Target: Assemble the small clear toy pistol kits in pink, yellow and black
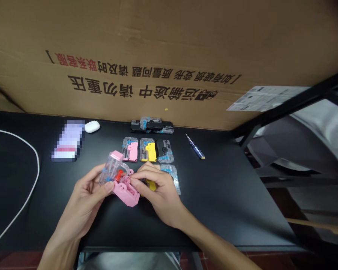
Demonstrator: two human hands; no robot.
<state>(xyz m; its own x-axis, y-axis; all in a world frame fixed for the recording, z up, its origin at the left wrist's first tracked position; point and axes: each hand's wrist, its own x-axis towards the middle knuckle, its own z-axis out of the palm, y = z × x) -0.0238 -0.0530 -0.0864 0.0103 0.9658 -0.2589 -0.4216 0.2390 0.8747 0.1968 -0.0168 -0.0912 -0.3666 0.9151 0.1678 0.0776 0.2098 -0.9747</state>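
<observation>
A folding toy gun of pink and clear plastic is held above the desk, unfolded, with red and blue parts showing inside its clear body. My left hand is closed around the clear end, its thumb pressed near the red piece. The fingers of my right hand pinch at the pink part, by a small round pink tab; the fingertips partly hide the contact. Under my right hand lies a yellow piece, mostly covered. A clear and blue folded toy shows just beyond the knuckles.
Folded toys in pink, yellow and black lie in a row. Behind them is a black stack. A screwdriver, phone, white case and cable lie around. A cardboard box borders the back.
</observation>
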